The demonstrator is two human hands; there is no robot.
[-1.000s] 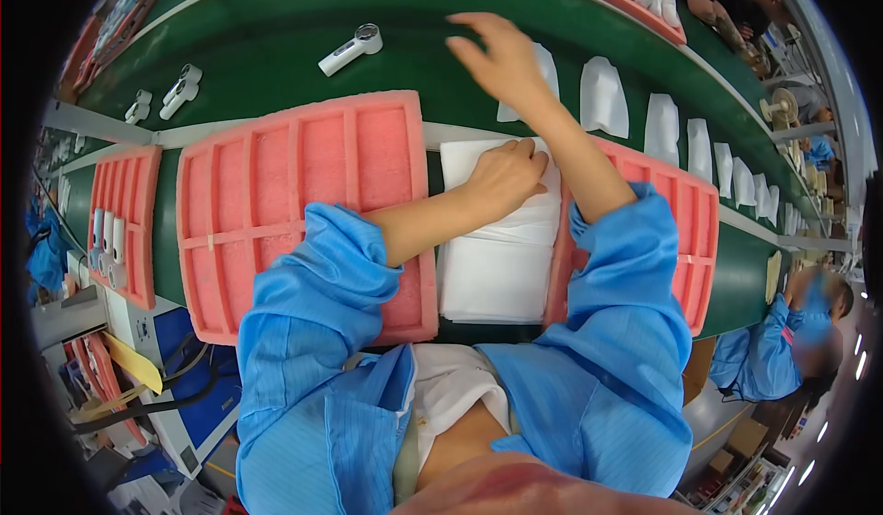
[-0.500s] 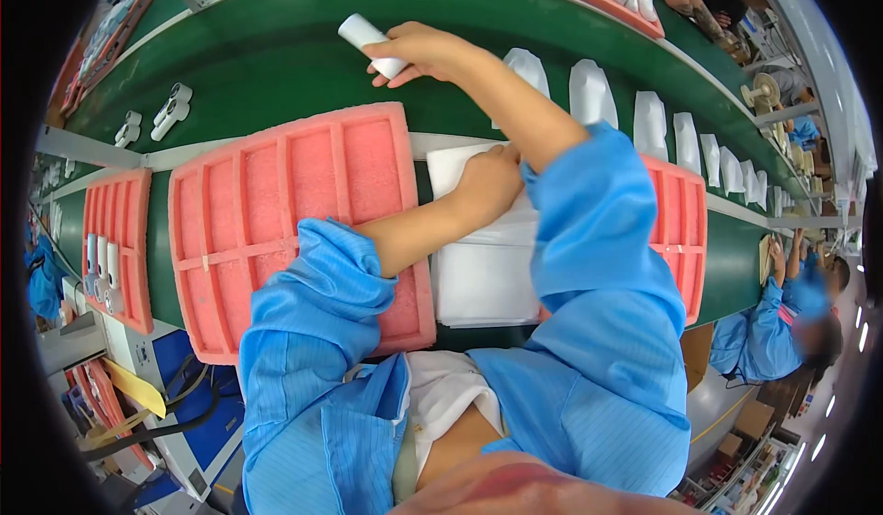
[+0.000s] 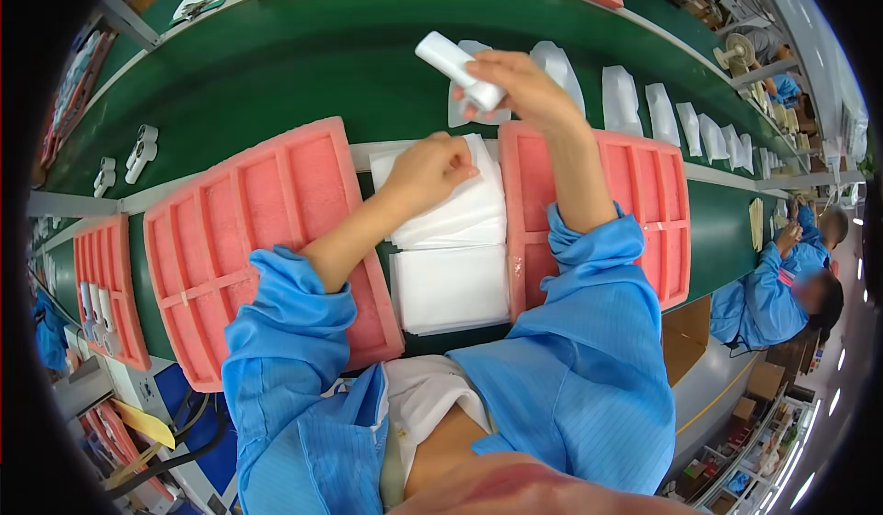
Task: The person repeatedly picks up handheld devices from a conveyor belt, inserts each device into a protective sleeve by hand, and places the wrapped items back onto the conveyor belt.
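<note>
Over the conveyor, my right hand [image 3: 526,90] is closed around a white tube-shaped part [image 3: 449,62] with a wider lower end, held tilted. My left hand [image 3: 425,177] rests on the upper pile of thin white bags [image 3: 451,221], its fingers curled in a pinch at the top bag near its upper edge. How much of the bag is between the fingertips is partly hidden. Closer to my body lies a second white pile [image 3: 452,290]. Pink foam trays flank the piles, one on the left [image 3: 267,230] and one on the right [image 3: 644,207].
Several wrapped white pieces [image 3: 620,101] stand in a row along the green belt [image 3: 294,55]. Bare white parts [image 3: 141,154] lie on its left. A smaller pink tray [image 3: 115,285] holds several tubes. Co-workers in blue [image 3: 768,294] sit at the right.
My right hand has moved right and slightly down with the white part, nearer the wrapped row. My left hand has curled at the top bag, and the camera view has shifted.
</note>
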